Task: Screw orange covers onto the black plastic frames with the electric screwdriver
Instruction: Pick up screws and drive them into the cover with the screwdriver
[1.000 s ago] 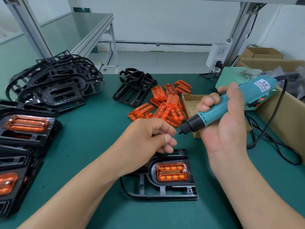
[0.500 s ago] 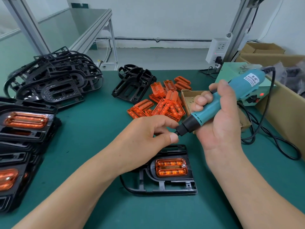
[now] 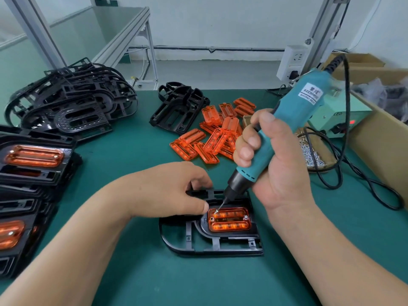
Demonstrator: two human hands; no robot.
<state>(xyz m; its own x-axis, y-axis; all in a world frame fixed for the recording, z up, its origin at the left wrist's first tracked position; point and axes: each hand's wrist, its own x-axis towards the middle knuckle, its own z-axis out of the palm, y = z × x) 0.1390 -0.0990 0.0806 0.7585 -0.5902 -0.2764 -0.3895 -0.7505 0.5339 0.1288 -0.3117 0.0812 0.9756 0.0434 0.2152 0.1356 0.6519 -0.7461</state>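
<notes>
Head view: there's open green surface (image 3: 132, 164) left of and in front of the black frame (image 3: 231, 237), with bare mat right down to the near edge. The left edge is crowded with a stack of finished frames (image 3: 33, 168), and a heap of bare frames (image 3: 72, 102) sits behind it. Just beyond the hands lie a lone frame (image 3: 178, 107) and a loose pile of orange covers (image 3: 212, 138).

On the right, a box of screws (image 3: 313, 151) has the black cord (image 3: 346, 107) looping over it, hemmed in by a cardboard box (image 3: 375, 146).

The black frame lies flat at centre with an orange cover (image 3: 229, 221) seated in its recess and a screw (image 3: 245, 217) at the cover's right end. The right hand (image 3: 273, 164) has its grip wrapped round the tilted teal electric screwdriver (image 3: 295, 115), bit tip down on the cover's upper left corner. The left hand (image 3: 167, 191) has its grip on the frame, fingers bent over the far edge and thumb beside the cover's left end.
</notes>
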